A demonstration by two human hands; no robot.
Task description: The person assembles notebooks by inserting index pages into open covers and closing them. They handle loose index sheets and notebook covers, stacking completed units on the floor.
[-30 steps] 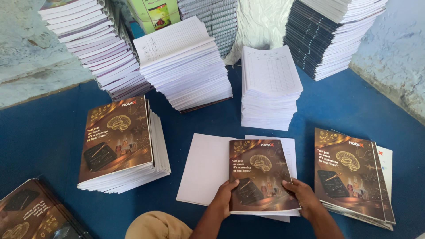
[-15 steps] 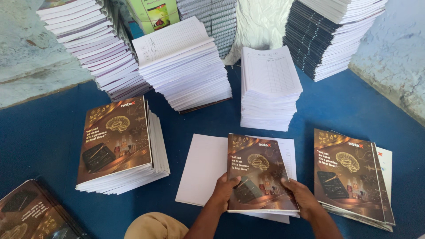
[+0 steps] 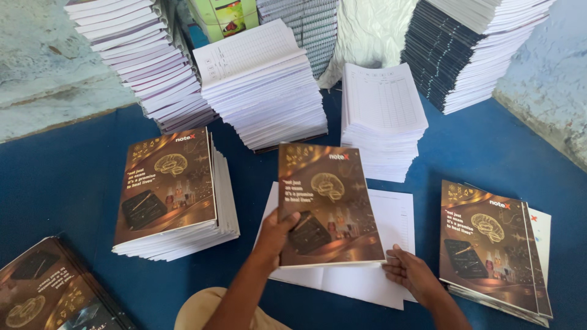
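The left hand point(image 3: 278, 235) pinches the brown booklet point(image 3: 327, 205) by its lower left edge, lifting it tilted above the white sheets point(image 3: 391, 211). The right hand point(image 3: 413, 275) lies loosely open at the booklet's lower right corner, fingers on the sheets. Held by one edge, the booklet could sag or slip and skew the loose sheets underneath. Around it, stacks point(image 3: 174, 195) crowd a blue floor point(image 3: 55, 177) beneath rough pale walls point(image 3: 36, 67).
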